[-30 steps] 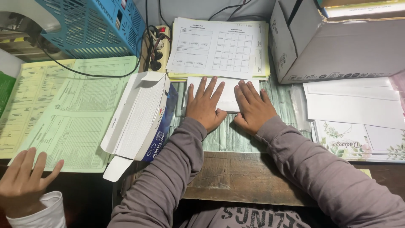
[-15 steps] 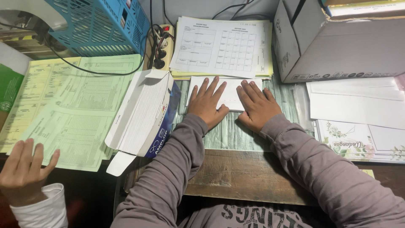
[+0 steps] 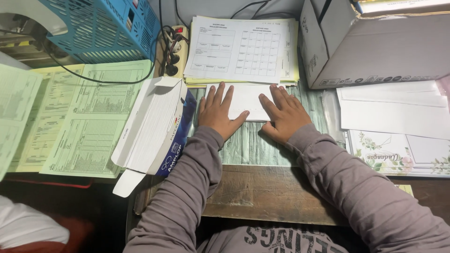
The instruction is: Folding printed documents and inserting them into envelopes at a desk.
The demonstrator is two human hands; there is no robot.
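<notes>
A crowded desk fills the frame, its bare wooden edge [image 3: 272,197] showing at lower centre below a pale green, stone-patterned mat [image 3: 255,150]. On that mat, just above the middle of the frame, lies a small white envelope [image 3: 245,98], flat, its far edge tucked against a stack of printed forms [image 3: 241,49] at upper centre. The left hand [image 3: 216,112] lies palm down on the envelope's left end, fingers straight and slightly spread, thumb angled out toward the middle. The right hand [image 3: 285,115] lies palm down on its right end, fingers spread in the same way, thumb pointing toward the other hand; the two thumbs are apart, with white paper showing between them. Both arms wear grey-brown sleeves [image 3: 187,187]. Just left of the left hand stands an open box of white envelopes [image 3: 154,126], lid flap folded out. Further left lie green and yellow printed sheets [image 3: 89,117], under a blue slotted basket [image 3: 103,28] at upper left. A power strip [image 3: 174,47] sits beside the forms. At upper right is a grey cardboard box [image 3: 375,47], with large white envelopes [image 3: 393,112] and a floral card [image 3: 393,157] below it
</notes>
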